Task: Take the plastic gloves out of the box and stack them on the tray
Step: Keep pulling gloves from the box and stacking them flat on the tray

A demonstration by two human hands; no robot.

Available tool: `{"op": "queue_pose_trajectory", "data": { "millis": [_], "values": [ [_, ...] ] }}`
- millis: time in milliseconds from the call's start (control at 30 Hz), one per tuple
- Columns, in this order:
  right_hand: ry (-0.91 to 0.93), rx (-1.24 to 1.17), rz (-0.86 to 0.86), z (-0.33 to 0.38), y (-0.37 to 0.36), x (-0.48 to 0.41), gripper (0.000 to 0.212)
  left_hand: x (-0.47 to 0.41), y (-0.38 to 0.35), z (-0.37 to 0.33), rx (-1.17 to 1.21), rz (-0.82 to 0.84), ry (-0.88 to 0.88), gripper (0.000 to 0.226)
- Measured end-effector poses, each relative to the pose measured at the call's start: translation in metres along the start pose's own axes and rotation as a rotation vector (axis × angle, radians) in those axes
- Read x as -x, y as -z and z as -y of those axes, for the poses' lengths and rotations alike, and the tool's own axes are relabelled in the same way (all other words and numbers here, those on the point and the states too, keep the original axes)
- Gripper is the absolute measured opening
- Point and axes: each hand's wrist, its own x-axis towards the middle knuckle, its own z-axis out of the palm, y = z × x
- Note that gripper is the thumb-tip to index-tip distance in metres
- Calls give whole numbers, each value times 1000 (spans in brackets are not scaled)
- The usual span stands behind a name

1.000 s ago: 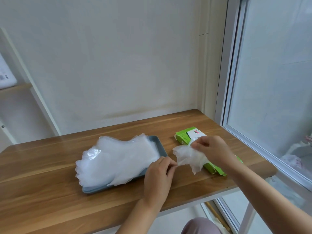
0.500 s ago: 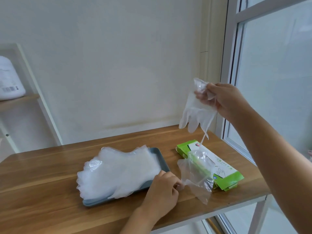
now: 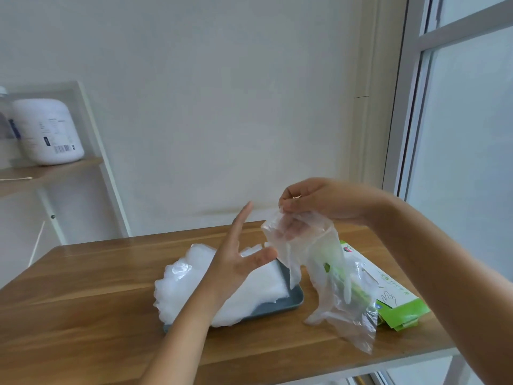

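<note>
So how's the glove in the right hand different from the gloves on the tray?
The held glove hangs in the air, pinched at its cuff by the right hand; the stacked gloves lie flat on the tray. The held glove looks see-through, the green box showing through it; the stacked gloves look milky white. The held glove is loose and crinkled; the stacked gloves are layered. Both are thin plastic.

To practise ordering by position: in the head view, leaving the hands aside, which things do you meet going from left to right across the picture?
White jug → pile of gloves → hanging glove → green box → window.
</note>
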Motion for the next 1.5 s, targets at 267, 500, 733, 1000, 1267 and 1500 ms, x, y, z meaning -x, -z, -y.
{"op": "queue_pose_trajectory", "data": {
  "millis": [267, 500, 733, 1000, 1267, 1500],
  "values": [
    [-3, -147, -39, -8, -17, -19, 16, 12, 10, -12, 203, -86, 79, 26],
    [-13, 633, -22, 0, -28, -39, 44, 7, 37, -10, 20, -70, 140, 14],
    [153, 731, -153, 16, -48, -80, 6, 6, 94, 4, -376, -47, 255, 37],
    [412, 684, -615, 10, -65, -137, 10, -28, 141, -17, -730, -626, -110, 12],
    [318, 335, -469, -55, -70, -118, 10, 9, 116, 32, -954, -447, -368, 12],
    [98, 513, -359, -137, -71, -112, 13, 24, 71, 72, -1114, -72, -139, 20]
  ]
}}
